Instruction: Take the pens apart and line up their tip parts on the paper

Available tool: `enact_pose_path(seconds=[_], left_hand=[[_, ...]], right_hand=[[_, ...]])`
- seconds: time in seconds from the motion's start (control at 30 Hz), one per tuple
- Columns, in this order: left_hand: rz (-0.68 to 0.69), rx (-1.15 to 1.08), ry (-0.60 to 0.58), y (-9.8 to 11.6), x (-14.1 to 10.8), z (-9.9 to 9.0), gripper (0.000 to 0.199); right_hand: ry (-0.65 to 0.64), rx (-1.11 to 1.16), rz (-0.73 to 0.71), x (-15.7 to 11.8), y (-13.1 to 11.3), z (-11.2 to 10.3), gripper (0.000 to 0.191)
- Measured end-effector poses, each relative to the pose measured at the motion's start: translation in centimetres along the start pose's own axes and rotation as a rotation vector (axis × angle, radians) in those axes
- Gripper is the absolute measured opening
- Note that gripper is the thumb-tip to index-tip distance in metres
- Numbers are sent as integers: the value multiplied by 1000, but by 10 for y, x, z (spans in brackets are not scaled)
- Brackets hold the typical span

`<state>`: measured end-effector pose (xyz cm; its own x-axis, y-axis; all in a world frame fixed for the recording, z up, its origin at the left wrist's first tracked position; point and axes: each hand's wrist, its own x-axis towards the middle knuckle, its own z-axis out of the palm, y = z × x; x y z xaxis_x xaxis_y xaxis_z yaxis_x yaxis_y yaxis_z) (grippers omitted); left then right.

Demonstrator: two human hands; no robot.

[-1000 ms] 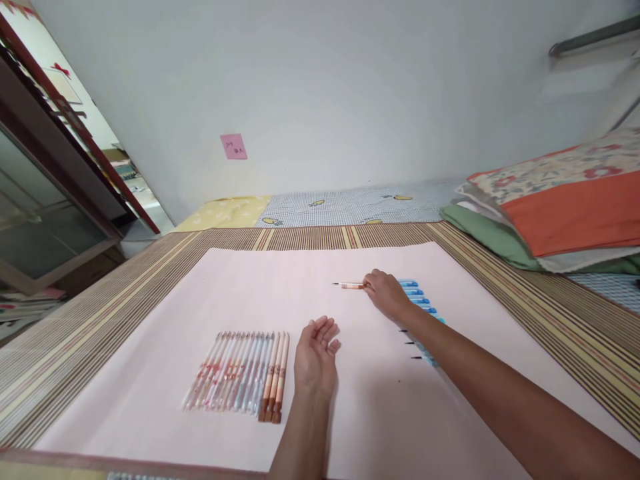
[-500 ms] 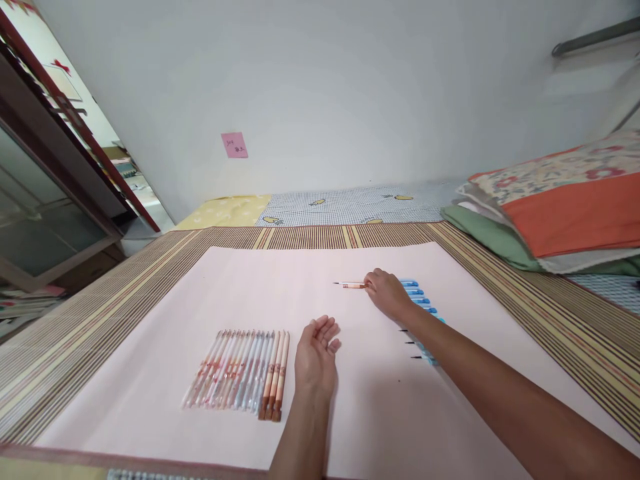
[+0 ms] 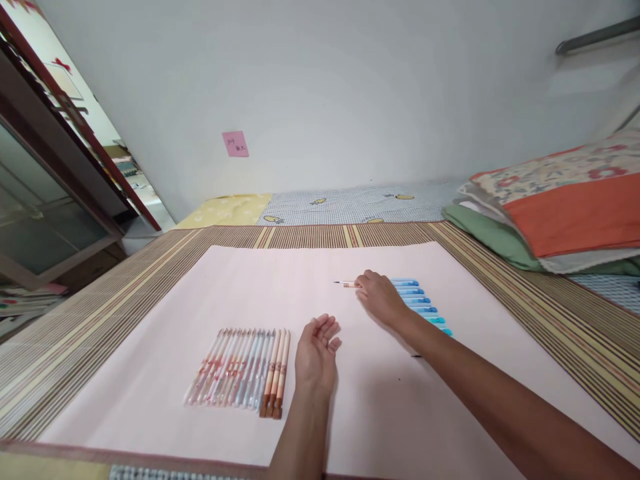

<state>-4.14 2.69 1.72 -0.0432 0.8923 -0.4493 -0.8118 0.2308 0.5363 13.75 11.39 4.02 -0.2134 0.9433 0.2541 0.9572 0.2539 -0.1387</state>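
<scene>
My right hand is pinched round a cream-and-brown pen at the far middle of a pale pink sheet. Just beyond that pen, the thin dark tip of another pen points left; its rest is hidden by my fingers. Several blue-ended pens lie in a column beside the right hand, partly under my forearm. My left hand rests palm up on the sheet, open, with loosely curled fingers and nothing in them. To its left is a row of several clear-barrelled pens, ending in three cream-and-brown pens.
The sheet lies on a striped mat. Folded bedding is stacked at the right. A checked cloth runs along the wall, which bears a pink note. A glass-panelled door stands at the left.
My right hand has slid a little to the left along the cream-and-brown pen, showing more of the blue-ended pens. The forearm now covers some dark tips. My left hand has stayed in place.
</scene>
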Motion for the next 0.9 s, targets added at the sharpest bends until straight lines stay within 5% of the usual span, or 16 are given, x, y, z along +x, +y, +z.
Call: enact_pose_path(seconds=[0.2,0.4,0.9], left_hand=[[-58,-79,-7,1,4,1,19],[-173,-64,-116,11,12,-5,40],[-42,60,-92,0,10,-11,31]], right_hand=[[-176,545,-27,-82,-72,-29,16],[-265,885,40,-140,-124,-22,19],[6,672,80,-132,-111,37,17]])
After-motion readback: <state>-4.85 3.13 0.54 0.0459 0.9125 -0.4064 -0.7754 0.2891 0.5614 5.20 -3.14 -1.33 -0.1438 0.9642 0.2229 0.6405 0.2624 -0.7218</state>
